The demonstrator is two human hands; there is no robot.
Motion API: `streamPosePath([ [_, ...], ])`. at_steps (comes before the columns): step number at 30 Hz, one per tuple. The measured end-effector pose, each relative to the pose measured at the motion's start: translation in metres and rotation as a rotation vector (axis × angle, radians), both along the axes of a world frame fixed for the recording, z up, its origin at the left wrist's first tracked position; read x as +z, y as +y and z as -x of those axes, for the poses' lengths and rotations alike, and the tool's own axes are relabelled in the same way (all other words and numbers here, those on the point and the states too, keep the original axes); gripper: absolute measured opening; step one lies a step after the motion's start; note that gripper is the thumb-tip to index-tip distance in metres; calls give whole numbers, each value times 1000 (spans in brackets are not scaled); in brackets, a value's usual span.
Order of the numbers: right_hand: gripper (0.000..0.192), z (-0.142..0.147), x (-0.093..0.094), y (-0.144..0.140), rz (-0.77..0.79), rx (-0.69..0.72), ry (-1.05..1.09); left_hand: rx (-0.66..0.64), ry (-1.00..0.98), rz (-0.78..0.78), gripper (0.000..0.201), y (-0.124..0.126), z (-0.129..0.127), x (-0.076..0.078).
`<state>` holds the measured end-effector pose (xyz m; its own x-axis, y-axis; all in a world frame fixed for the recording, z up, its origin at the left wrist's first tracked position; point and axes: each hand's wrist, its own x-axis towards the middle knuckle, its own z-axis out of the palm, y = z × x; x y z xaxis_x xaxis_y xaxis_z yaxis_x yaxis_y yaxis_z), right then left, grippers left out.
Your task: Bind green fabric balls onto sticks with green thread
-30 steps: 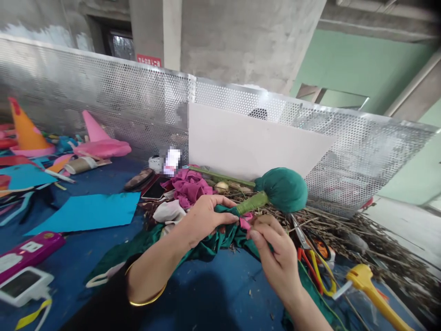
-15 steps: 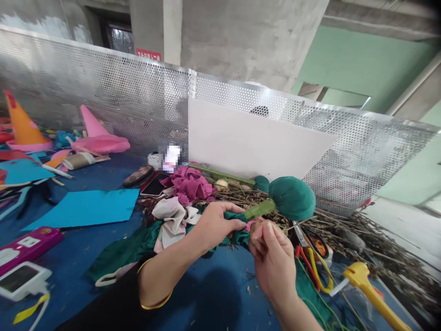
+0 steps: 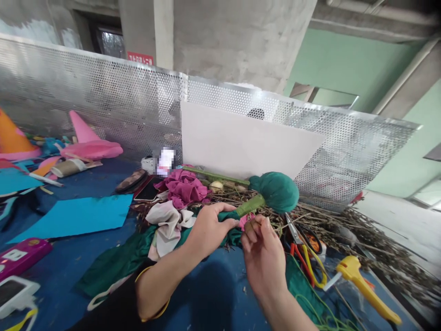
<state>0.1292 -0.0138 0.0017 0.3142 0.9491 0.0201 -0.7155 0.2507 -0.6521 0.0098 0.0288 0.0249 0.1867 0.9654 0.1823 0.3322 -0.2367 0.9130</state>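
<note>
A round dark green cloth bulb (image 3: 279, 192) sits at the end of a stem wrapped in olive-green tape (image 3: 251, 205). My left hand (image 3: 210, 230) is closed around the lower end of this stem, where dark green fabric covers it. Just right of it, my right hand (image 3: 263, 257) is closed with thumb and fingers pinched together. Whatever lies in that pinch is too small or hidden to name. A bit of pink material (image 3: 246, 220) shows between the two hands. Green fabric (image 3: 234, 236) hangs below the left hand.
Scissors (image 3: 292, 230) and a yellow glue gun (image 3: 365, 287) lie on the right, near dry twigs (image 3: 375, 239). Magenta cloth (image 3: 182, 187), a blue sheet (image 3: 79, 216) and a purple power strip (image 3: 24, 257) lie left. Behind stands a perforated metal panel (image 3: 113, 101) with a white board (image 3: 241, 138).
The camera view has shifted, moving the scene a little left. The green bulb has turned slightly and now overlaps the smaller green ball behind it. My hands keep their closed grips.
</note>
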Motion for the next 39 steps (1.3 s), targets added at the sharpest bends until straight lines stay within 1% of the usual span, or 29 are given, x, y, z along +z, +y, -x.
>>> streamPosePath([
  [2,27,-1,2,4,56,36,112,10,26,-62,23,-3,0,1],
  [4,29,-3,1,7,88,82,132,17,77,-86,23,-6,-2,0],
  [7,30,-6,-3,10,115,98,21,16,143,-93,24,-10,-7,-3],
  [10,33,-8,-7,13,135,31,-147,-17,142,-77,23,-9,-9,-4],
  [12,35,-9,-7,13,146,0,-218,-106,88,-12,21,-4,-5,-4],
  [13,36,-10,-7,13,147,-7,-236,-170,57,48,22,0,-2,-4],
  [15,36,-12,-5,13,142,-13,-249,-268,34,192,31,10,5,-5],
  [17,36,-14,-4,12,137,-16,-257,-274,126,184,28,19,14,-5],
  [19,35,-15,-4,12,132,-16,-263,-207,201,136,20,24,21,-3],
  [21,35,-16,-5,13,124,-21,-265,-72,227,57,21,23,24,2],
  [23,34,-15,-6,13,113,-17,-266,81,215,-73,31,15,23,8],
  [24,34,-14,-7,14,107,-12,-270,125,213,-202,32,9,20,11],
  [25,34,-13,-8,14,99,-5,-276,101,204,-264,32,3,16,12],
  [26,34,-12,-9,14,93,-1,-280,61,193,-269,32,-2,12,13],
  [29,32,-9,-11,13,81,-1,-264,-124,193,-201,35,-12,1,8],
  [31,30,-8,-12,13,81,-4,-248,-187,177,-156,32,-11,-3,4],
  [33,29,-7,-12,12,82,6,-256,-249,213,-107,27,-7,-3,1],
  [36,28,-7,-13,12,79,29,-266,-300,301,-81,22,-2,0,1],
  [39,26,-7,-16,12,60,45,-260,-291,413,-102,23,-2,3,2],
])
